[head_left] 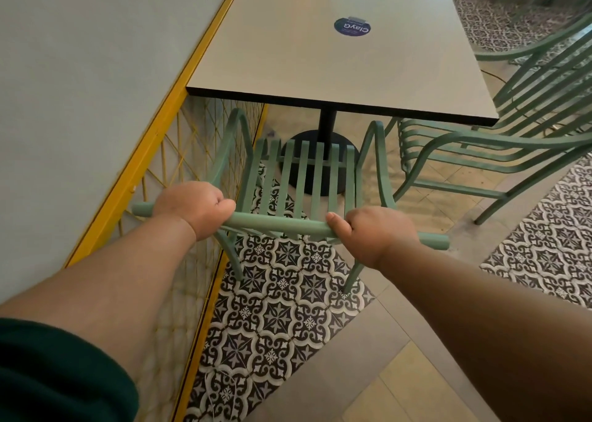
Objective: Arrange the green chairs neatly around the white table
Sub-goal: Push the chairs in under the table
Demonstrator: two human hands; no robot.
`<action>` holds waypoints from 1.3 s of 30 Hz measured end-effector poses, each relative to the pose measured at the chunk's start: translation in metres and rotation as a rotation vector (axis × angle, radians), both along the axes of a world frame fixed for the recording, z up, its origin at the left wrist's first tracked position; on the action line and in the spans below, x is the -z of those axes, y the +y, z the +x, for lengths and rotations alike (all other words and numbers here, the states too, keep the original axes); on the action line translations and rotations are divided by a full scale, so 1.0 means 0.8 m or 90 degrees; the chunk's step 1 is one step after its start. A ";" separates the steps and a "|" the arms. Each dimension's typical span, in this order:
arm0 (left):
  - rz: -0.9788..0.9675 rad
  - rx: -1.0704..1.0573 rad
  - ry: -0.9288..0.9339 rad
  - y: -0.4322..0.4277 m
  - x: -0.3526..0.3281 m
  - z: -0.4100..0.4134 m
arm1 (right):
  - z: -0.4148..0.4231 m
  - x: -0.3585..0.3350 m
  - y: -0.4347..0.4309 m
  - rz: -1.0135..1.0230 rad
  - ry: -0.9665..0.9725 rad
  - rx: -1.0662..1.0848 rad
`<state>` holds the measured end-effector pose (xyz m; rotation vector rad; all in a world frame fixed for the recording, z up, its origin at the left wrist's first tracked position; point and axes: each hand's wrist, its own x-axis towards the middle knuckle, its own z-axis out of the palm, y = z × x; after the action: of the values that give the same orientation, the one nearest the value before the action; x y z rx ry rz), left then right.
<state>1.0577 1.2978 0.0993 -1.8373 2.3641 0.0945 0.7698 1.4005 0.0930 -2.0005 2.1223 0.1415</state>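
A green slatted metal chair (307, 178) stands at the near side of the white square table (320, 62), its seat partly under the tabletop edge. My left hand (195, 208) grips the left part of the chair's round top rail (282, 224). My right hand (374, 232) grips the right part of that rail, thumb on top. A second green chair (499, 123) stands at the table's right side, its seat toward the table and its backrest rising to the upper right.
A yellow wire-mesh frame (179, 152) with a pale wall panel above it runs close along the chair's left. The table's black pedestal base (317, 165) sits under the seat's front. Patterned and plain floor tiles lie around. More green furniture shows at the top right.
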 end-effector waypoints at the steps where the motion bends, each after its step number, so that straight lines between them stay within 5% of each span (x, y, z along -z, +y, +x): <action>1: 0.002 -0.003 -0.001 0.000 -0.001 -0.001 | 0.000 0.000 0.000 0.003 0.000 0.000; 16: 0.008 -0.028 -0.033 -0.006 -0.005 0.001 | 0.012 0.001 -0.007 0.002 0.040 0.029; 21: 0.081 -0.055 0.057 0.044 -0.027 -0.018 | 0.008 -0.022 -0.001 0.074 -0.090 0.029; 25: 0.071 -0.005 0.256 0.122 -0.088 -0.025 | 0.002 -0.083 0.052 -0.047 -0.153 0.089; 29: 0.068 0.046 0.270 0.177 -0.143 -0.035 | 0.009 -0.154 0.146 -0.151 -0.194 0.144; 39: 0.104 0.172 0.258 0.226 -0.189 -0.142 | -0.076 -0.193 0.317 -0.104 -0.136 0.324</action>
<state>0.9440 1.4784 0.2504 -1.5220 2.7453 0.6647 0.7089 1.6540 0.2475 -1.4027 2.4733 -0.3218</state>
